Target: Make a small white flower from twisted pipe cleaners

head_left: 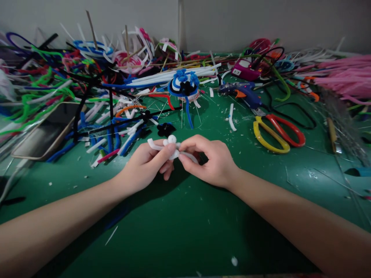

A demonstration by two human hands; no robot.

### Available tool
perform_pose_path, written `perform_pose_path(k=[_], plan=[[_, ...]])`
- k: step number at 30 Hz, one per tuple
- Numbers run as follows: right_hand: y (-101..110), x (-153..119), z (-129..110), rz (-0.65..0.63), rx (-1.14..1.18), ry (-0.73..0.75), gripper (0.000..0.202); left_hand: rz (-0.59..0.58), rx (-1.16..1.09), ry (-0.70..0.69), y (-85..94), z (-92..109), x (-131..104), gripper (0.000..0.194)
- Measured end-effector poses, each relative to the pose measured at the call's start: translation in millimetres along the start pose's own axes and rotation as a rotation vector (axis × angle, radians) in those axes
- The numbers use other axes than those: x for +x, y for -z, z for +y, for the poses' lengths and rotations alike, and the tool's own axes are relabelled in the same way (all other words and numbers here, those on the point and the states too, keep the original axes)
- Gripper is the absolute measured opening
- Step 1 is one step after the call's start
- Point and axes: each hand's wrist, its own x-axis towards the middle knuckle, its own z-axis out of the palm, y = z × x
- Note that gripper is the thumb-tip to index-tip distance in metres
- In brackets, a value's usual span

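Your left hand (146, 164) pinches a white piece (172, 139), fuzzy and round-lobed with bent strands, between thumb and fingers; your right hand (207, 160) closes its fingertips on the other side. It's above the glossy green worktop (174, 239), near a fuzzy black flower (166, 129) and smooth-handled scissors (271, 118).

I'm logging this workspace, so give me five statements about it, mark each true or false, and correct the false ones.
1. The left hand pinches a small, white, fuzzy piece with rounded lobes. True.
2. The right hand holds the blue plastic glue gun with an orange trigger. False: it lies apart from that hand, whose fingertips are at the white piece.
3. A rectangular, black-screened phone lies left of both hands. True.
4. The scissors with red and yellow handles lie left of both hands. False: they lie to the right.
5. The tabletop is green. True.
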Motion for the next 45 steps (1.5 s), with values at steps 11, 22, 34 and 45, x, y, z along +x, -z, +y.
perform_pose_path(k=[11,22,34,45], plan=[[1,1,6,0.042,-0.006,0.090,0.011,-0.001,-0.199,0.071,1.7,-5,-2,0.044],[3,4,4,0.154,-0.092,0.170,0.012,0.088,0.049,-0.003,-1.0,4,-2,0.035],[3,4,6,0.205,-0.058,0.230,0.008,0.197,-0.327,-0.043,1.7,-6,1,0.042],[2,5,8,0.190,-0.040,0.161,0.008,0.164,-0.318,-0.085,2.2,-6,1,0.017]])
